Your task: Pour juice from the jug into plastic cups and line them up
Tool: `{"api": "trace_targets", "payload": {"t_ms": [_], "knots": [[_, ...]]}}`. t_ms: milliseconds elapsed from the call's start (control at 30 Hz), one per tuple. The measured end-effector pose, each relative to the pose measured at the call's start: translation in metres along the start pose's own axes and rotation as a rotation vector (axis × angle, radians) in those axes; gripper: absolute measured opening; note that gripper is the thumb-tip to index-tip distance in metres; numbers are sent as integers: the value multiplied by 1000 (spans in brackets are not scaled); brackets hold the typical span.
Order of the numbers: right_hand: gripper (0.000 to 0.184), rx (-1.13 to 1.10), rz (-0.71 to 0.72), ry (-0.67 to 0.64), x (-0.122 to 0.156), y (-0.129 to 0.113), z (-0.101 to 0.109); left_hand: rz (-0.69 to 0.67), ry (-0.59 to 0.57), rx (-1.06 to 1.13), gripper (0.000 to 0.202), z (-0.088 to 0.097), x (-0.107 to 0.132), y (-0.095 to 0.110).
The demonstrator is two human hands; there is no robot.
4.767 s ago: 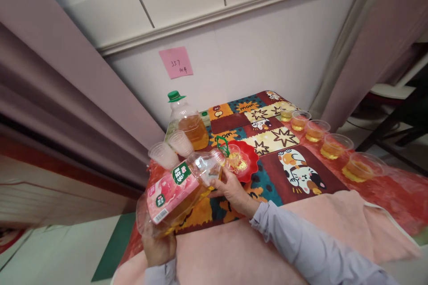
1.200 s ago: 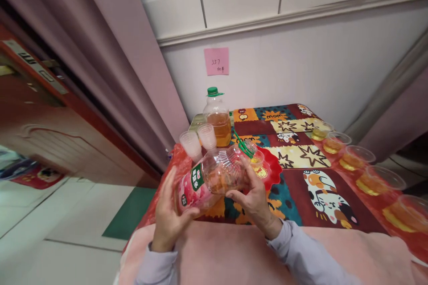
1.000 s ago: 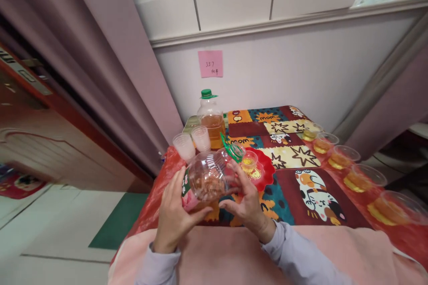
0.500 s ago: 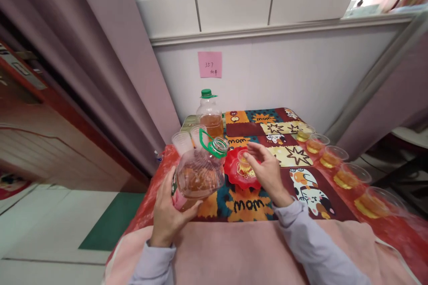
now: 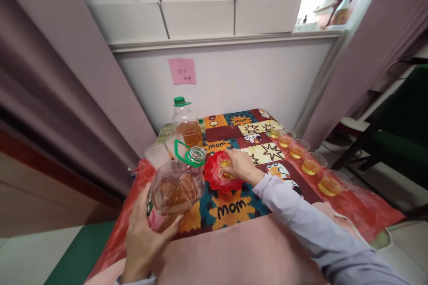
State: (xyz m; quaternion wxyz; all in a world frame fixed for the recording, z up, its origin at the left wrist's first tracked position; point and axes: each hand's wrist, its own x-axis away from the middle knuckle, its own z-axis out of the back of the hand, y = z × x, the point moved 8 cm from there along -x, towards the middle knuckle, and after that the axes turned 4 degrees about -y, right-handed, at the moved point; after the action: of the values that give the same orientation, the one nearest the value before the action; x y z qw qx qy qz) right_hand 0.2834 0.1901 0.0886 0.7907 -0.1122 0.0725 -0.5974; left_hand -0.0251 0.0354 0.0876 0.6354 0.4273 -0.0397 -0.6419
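Observation:
My left hand (image 5: 143, 231) is wrapped round the lower part of a clear plastic jug (image 5: 177, 187), which leans to the right. Amber liquid fills part of it, and its uncapped mouth has a green ring handle (image 5: 180, 149). In my right hand (image 5: 242, 164) is a small clear plastic cup (image 5: 223, 160) with some yellow liquid, held by its rim side over a red scalloped plate (image 5: 219, 185). The jug's mouth is just left of the cup, apart from it. My right fingertips are partly hidden behind the hand.
Behind the jug stand stacks of clear cups (image 5: 157, 156) and a second jug with a green cap (image 5: 189, 127). Several cups of yellow liquid (image 5: 312, 164) line the right side of the red-covered table (image 5: 371, 209). Patterned mats (image 5: 234, 209) lie in the middle.
My head view has turned to the right, so everything sits further left. My right hand has turned palm-down over the cup above the red plate. The left hand still holds the jug.

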Motion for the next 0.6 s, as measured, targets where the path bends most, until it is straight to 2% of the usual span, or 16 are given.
{"api": "trace_targets", "payload": {"t_ms": [267, 400, 500, 600], "knots": [[58, 20, 78, -46, -13, -5, 4, 40, 18, -44, 115, 2, -2, 0], [60, -4, 82, -32, -13, -7, 14, 80, -10, -50, 119, 2, -2, -3], [65, -46, 68, 22, -16, 8, 30, 92, -20, -64, 121, 1, -2, -5], [69, -158, 31, 106, -28, 45, 53, 108, -3, -83, 121, 1, -2, -10]]}}
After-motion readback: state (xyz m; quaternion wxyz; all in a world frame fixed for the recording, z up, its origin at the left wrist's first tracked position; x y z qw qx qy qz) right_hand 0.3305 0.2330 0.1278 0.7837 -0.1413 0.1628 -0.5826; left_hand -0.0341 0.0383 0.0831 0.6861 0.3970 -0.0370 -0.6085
